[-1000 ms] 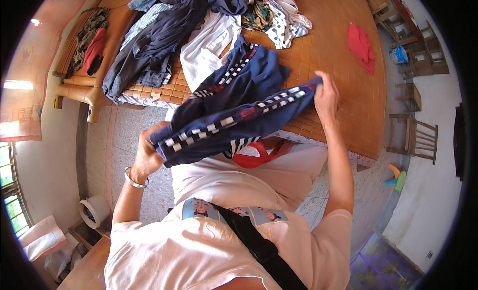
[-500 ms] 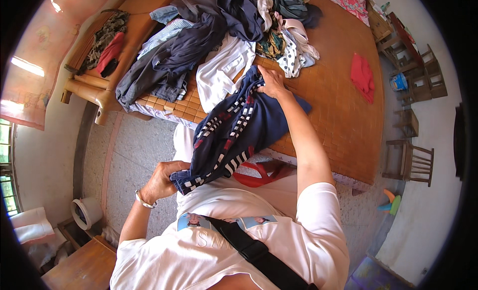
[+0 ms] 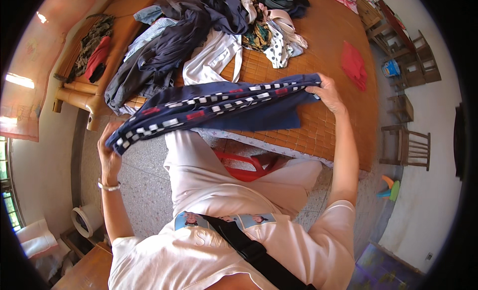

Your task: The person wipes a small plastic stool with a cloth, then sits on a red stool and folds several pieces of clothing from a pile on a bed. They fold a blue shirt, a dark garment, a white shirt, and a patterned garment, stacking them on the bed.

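I hold a navy garment (image 3: 224,108) with a white and red checkered side stripe, stretched out lengthwise between both hands above the front edge of the bed. My left hand (image 3: 108,153) grips its lower left end, off the bed's edge, with a bracelet on that wrist. My right hand (image 3: 329,92) grips the other end over the woven bamboo mat (image 3: 323,41). Part of the cloth sags onto the mat between the hands.
A heap of mixed clothes (image 3: 214,31) lies at the far side of the mat. A folded red cloth (image 3: 353,65) sits to the right. A red plastic stool (image 3: 246,165) stands under my legs. Wooden chairs (image 3: 408,140) line the right wall.
The garment has gone from a bunched, slanted hold to a long, nearly level stretch. My right hand moved out to the right and my left hand rose to the left.
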### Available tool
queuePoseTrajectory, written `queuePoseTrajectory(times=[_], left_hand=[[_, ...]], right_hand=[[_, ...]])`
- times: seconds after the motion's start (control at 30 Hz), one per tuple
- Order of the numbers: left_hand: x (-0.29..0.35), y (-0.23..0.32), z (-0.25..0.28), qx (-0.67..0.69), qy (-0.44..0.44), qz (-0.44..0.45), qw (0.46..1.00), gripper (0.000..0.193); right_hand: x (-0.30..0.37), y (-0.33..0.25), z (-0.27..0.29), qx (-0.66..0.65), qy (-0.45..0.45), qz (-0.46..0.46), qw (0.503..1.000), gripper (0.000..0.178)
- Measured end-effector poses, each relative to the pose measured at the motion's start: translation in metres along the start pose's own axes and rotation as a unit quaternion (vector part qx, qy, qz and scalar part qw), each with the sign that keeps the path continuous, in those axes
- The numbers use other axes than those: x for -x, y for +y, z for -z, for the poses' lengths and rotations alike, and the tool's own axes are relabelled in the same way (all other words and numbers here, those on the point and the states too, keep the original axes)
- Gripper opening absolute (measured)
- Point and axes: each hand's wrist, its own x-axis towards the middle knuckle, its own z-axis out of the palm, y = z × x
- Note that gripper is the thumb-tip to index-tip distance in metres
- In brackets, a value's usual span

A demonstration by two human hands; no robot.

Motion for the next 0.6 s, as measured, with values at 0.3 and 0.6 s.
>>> queuePoseTrajectory(times=[0.3, 0.6], left_hand=[[-0.180, 0.005, -0.115, 0.208, 0.003, -0.033, 0.978, 0.032], [-0.143, -0.004, -0.196, 0.019, -0.113, -0.238, 0.965, 0.040]], right_hand=[[0.033, -0.044, 0.105, 0.094, 0.336, 0.148, 0.925, 0.023], [0.182, 0.020, 0.098, 0.270, 0.406, 0.061, 0.871, 0.027]])
